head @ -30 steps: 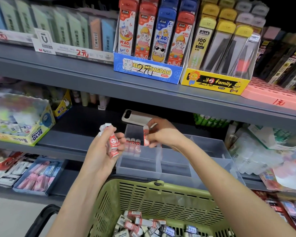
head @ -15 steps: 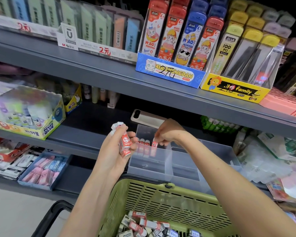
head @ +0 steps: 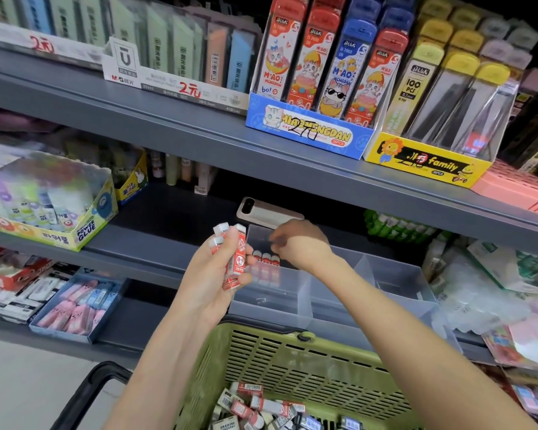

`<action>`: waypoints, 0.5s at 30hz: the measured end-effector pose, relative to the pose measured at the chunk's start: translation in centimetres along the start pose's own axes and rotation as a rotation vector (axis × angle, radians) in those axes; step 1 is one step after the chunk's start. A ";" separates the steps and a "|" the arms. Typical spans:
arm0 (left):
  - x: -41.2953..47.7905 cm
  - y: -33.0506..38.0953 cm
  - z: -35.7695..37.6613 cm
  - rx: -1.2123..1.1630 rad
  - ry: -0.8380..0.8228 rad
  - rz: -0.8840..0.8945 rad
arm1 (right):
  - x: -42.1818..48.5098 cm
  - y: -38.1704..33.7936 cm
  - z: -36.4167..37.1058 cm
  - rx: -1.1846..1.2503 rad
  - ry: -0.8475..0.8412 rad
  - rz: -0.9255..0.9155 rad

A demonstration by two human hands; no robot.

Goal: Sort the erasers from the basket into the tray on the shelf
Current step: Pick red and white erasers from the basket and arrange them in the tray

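Observation:
My left hand (head: 212,274) is shut on a small bunch of red-and-white erasers (head: 235,256), held upright just left of the clear compartment tray (head: 271,305) on the shelf. My right hand (head: 302,243) hovers over the tray's back-left compartment with loosely curled fingers and no eraser visible in it. Three red-and-white erasers (head: 266,259) stand in a row in that compartment, just below the right fingertips. The green basket (head: 292,352) sits below the tray, with several more erasers (head: 261,408) piled in its bottom.
A phone (head: 267,212) lies on the shelf behind the tray. A glue box (head: 53,206) stands on the left of the same shelf, and plastic-wrapped goods (head: 479,290) crowd the tray's right side. The upper shelf edge (head: 199,131) overhangs closely. A black basket handle (head: 84,395) sits lower left.
My right hand has let go of the eraser it was lowering into the back-left compartment and has risen slightly. The view has shifted, so everything sits further right. My left hand keeps its erasers.

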State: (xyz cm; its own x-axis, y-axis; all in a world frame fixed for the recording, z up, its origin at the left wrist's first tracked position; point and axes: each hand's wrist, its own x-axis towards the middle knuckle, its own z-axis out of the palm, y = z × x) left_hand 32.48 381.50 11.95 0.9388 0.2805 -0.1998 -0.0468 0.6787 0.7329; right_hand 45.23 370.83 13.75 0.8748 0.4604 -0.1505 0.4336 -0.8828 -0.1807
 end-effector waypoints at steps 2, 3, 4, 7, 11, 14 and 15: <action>0.0 -0.1 0.0 0.005 -0.020 0.002 | -2.0 -0.1 -1.0 0.539 0.034 -0.097; 0.1 -0.2 0.0 0.013 -0.037 0.003 | -3.2 -0.3 -1.7 0.755 -0.017 -0.163; 0.1 -0.3 0.1 0.030 -0.062 0.007 | -4.2 -0.6 -2.1 0.854 -0.073 -0.235; -0.1 -0.8 0.5 0.104 -0.131 0.038 | -5.7 -0.8 -2.2 0.933 -0.155 -0.333; -0.3 -1.5 1.0 0.173 -0.112 0.062 | -6.0 2.3 -3.1 1.297 -0.103 -0.186; -0.5 -1.8 1.1 0.244 -0.098 0.068 | -5.6 6.9 -3.8 1.438 0.176 0.028; -0.5 -1.9 1.1 0.268 -0.102 0.069 | -5.4 8.2 -3.7 1.355 0.241 0.089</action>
State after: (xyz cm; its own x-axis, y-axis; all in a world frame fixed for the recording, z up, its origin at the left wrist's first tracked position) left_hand 32.43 379.31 11.39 0.9665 0.2412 -0.0874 -0.0325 0.4530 0.8909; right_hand 44.84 360.80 16.66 0.9641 0.2573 -0.0658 -0.0508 -0.0645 -0.9966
